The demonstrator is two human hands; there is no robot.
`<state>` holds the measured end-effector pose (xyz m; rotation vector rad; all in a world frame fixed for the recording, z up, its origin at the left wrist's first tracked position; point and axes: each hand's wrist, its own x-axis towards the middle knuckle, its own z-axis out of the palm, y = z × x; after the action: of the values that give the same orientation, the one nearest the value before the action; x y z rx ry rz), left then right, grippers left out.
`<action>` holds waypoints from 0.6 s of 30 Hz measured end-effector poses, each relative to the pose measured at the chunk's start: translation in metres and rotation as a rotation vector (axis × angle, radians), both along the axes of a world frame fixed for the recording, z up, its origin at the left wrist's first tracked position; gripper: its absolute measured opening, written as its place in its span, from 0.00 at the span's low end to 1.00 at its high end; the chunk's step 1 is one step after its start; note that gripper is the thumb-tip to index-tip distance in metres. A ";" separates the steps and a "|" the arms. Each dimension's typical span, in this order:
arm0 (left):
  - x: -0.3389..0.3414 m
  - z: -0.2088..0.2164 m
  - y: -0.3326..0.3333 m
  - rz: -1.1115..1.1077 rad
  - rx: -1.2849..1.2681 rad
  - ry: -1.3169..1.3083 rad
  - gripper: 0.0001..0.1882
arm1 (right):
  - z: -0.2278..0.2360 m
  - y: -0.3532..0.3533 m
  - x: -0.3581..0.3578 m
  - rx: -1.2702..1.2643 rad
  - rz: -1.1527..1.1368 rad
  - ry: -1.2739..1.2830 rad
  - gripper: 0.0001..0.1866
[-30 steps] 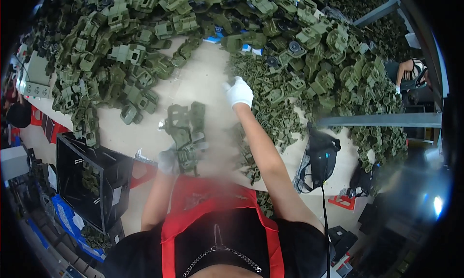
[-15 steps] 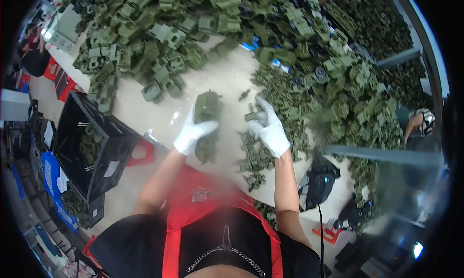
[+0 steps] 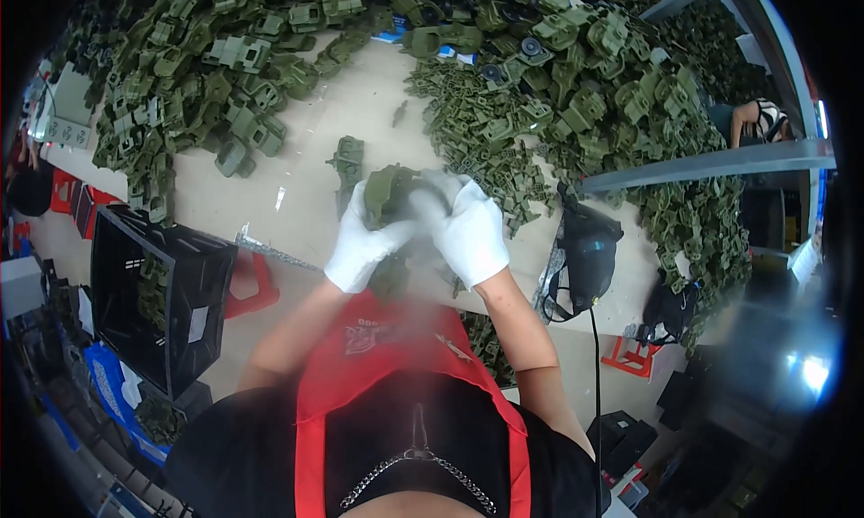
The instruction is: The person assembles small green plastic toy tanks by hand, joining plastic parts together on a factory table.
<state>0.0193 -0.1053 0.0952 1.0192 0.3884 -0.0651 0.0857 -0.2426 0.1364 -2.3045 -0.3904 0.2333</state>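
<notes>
In my white-gloved left hand [image 3: 364,245] is a dark green plastic toy vehicle body [image 3: 385,190], held above the near edge of the table with the fingers closed round its left side. My gloved right hand [image 3: 470,233] is curled against the right side of that body. Its fingertips are smeared by motion, and whatever they pinch is hidden. Beyond the left hand, another green vehicle part [image 3: 348,162] lies on the table. A further green piece [image 3: 391,275] shows below the hands, partly covered and blurred.
Green vehicle bodies [image 3: 243,54] are heaped across the far side, with small green parts [image 3: 486,126] piled to the right. A black bag [image 3: 587,252] sits at the right edge. Left of the table stands a black crate [image 3: 166,293]. A person [image 3: 760,122] is at far right.
My right hand has moved left to meet the vehicle body in my left hand; the small green piece between its fingers no longer shows. The whole view has shifted.
</notes>
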 end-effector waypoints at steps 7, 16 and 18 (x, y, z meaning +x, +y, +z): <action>-0.010 -0.007 -0.024 0.078 0.208 -0.118 0.28 | -0.008 0.010 -0.026 0.002 -0.241 -0.012 0.15; -0.018 -0.019 -0.039 0.236 0.341 -0.131 0.32 | -0.017 0.013 -0.020 0.069 -0.127 -0.234 0.09; -0.018 -0.020 -0.036 0.268 0.333 -0.098 0.33 | -0.018 0.022 -0.026 0.114 -0.162 -0.230 0.07</action>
<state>0.0010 -0.1417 0.0748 1.2832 0.4518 0.2989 0.0594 -0.2202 0.1182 -2.2420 -0.3197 -0.1325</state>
